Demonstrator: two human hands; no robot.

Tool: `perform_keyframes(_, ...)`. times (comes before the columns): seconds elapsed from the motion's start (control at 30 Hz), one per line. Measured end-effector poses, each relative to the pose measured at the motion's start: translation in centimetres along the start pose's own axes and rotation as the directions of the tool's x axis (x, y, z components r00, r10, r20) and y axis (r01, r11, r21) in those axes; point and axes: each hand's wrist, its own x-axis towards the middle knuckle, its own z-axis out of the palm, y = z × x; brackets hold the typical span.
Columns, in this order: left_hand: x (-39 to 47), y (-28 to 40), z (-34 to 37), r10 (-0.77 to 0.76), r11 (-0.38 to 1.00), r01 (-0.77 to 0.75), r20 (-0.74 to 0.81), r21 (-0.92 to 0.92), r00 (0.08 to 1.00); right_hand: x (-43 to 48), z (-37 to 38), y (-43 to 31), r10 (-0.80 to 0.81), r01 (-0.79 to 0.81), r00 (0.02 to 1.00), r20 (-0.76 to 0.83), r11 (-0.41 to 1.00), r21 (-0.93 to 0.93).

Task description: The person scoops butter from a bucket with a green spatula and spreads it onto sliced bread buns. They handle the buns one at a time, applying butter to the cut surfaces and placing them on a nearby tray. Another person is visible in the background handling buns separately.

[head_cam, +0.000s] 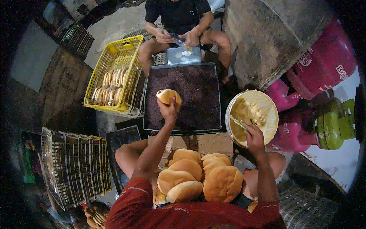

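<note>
My left hand (168, 111) holds a round bread bun (169, 97), folded or split, over a square metal tray (220, 114) of dark brown granules (197, 94). At the right, my right hand (254, 138) grips a spreading tool with a green handle (243, 126); its pale end is at the cream inside a round tub (276, 114). The pale yellow cream (258, 107) coats the tub's walls. Several round buns (223, 183) lie in two overlapping rows close in front of my body.
Across the tray a person (178, 17) handles a clear plastic bag. A yellow crate (114, 107) with bagged buns (107, 96) stands at the left, above stacked crates (77, 169). Pink gas cylinders (323, 63) and a green one (330, 128) stand at the right. Cardboard (214, 143) lies below the tray.
</note>
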Motion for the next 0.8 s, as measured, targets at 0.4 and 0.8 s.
perform_keyframes(0.4,11.8,-1.0,4.4,-0.728,0.22,-0.564,0.519,0.796,0.448,-0.1,0.3,-2.0,0.021,-0.024,1.0,0.019,0.986,0.165)
perform_keyframes(0.8,-18.4,26.0,-17.9,0.132,0.613,-0.718,0.853,0.33,0.505,-8.1,-1.5,-8.8,0.356,-0.336,0.917,0.181,0.442,0.831)
